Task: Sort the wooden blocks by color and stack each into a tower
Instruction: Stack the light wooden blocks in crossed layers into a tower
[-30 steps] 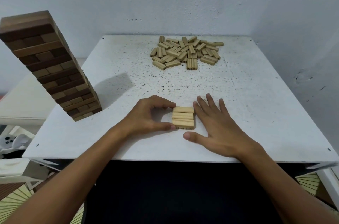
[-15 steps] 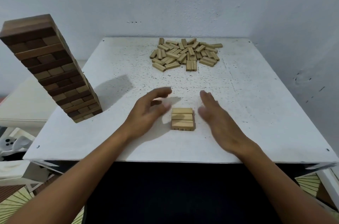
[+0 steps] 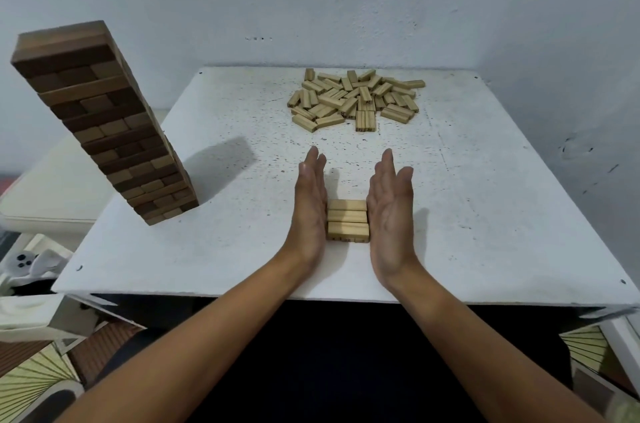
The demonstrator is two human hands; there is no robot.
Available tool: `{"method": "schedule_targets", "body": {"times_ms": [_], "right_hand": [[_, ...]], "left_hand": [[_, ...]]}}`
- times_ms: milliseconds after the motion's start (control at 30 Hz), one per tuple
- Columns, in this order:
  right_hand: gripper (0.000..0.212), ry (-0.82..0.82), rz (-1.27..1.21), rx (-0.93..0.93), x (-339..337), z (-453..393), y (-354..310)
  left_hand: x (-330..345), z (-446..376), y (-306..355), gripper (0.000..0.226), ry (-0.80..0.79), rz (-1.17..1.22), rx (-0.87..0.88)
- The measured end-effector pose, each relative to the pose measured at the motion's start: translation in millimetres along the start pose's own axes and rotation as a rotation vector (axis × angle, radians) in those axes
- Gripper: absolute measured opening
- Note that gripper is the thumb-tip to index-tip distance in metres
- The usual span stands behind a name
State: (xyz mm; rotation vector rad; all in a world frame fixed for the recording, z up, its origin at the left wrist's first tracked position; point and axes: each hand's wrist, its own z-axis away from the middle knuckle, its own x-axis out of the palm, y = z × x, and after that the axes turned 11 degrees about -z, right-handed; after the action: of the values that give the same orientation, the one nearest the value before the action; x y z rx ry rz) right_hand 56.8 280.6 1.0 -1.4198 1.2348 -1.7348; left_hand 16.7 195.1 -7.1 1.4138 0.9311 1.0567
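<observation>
Head view: both hands now stand on edge with straight fingers, the left hand [image 3: 309, 211] and right hand [image 3: 390, 214] pressing flat against either end of the light stack [image 3: 347, 221]; half a second ago they hovered apart from it. Nothing is grasped. The stack sits near the bench [image 3: 485, 214] front edge; the loose light blocks [image 3: 353, 98] lie at 12 o'clock, the dark tower [image 3: 104, 124] at 9–10 o'clock. Judgement: squaring the first layers; the light tower is barely started.
</observation>
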Motion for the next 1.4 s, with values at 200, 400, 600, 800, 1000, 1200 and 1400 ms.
{"method": "schedule_targets", "body": {"times_ms": [200, 400, 600, 800, 1000, 1200, 1400], "right_hand": [[0.07, -0.005, 0.074, -0.01, 3.4, 0.8, 4.0], [0.068, -0.043, 0.138, -0.011, 3.3, 1.4, 8.0], [0.076, -0.01, 0.184, -0.063, -6.4, -1.0, 0.6], [0.054, -0.324, 0.863, -0.035, -56.5, -21.4, -33.8], [0.088, -0.49, 1.116, 0.008, -68.6, -26.1, -28.9], [0.09, -0.552, 1.198, -0.021, -63.6, -31.4, -30.1], [0.079, -0.565, 1.232, -0.014, -58.6, -36.8, -33.8]], "left_hand": [[0.3, 1.3, -4.0, 0.09, -0.029, -0.087, 0.016], [1.2, 1.4, -5.2, 0.096, -0.032, -0.139, 0.027], [-11.6, 0.0, 2.4, 0.062, -0.047, -0.324, 0.08], [-62.9, -14.6, 7.1, 0.058, -0.266, -0.884, 0.266], [-69.9, -26.2, 7.7, 0.088, -0.412, -1.194, 0.359], [-63.9, -32.9, 16.4, 0.087, -0.496, -1.31, 0.303], [-59.4, -37.1, 22.7, 0.081, -0.528, -1.367, 0.315]]}}
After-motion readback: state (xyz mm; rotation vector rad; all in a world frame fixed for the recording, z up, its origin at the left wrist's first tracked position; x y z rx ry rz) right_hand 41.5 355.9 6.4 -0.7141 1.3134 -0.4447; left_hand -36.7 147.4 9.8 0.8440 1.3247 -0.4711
